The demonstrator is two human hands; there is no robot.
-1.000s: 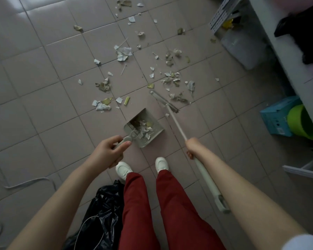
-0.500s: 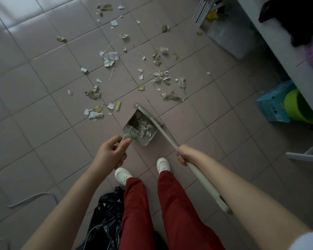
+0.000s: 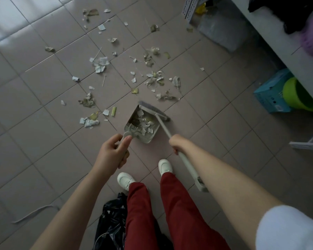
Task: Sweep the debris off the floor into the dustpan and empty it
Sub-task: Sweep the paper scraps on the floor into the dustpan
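Far left: a pale strip [image 3: 34,212] lies on the floor [image 3: 34,141]; I cannot make out what it is.

Left of centre: loose debris [image 3: 99,64], paper scraps and greenish bits, is scattered across the tiles beyond the dustpan, not yet collected.

Centre: my left hand [image 3: 112,152] curls round the dustpan handle, thumb laid along it, to keep the dustpan [image 3: 146,139] low with its mouth facing the mess. Part of the debris already lies inside it. The broom [image 3: 154,110] has its bristles at the dustpan's open edge, placed to draw scraps inward.

Right of centre: my right hand [image 3: 177,143] is closed round the broom's shaft at about mid-length, probably for short, controlled strokes. Its fingertips are hidden under the shaft.

Below: a black bag [image 3: 110,217], likely where I will empty the load, is partly covered by my leg and cut off by the frame.

Right: a blue box [image 3: 269,94] and green tub [image 3: 296,96] sit tucked under a surface [image 3: 278,38], both partly hidden.
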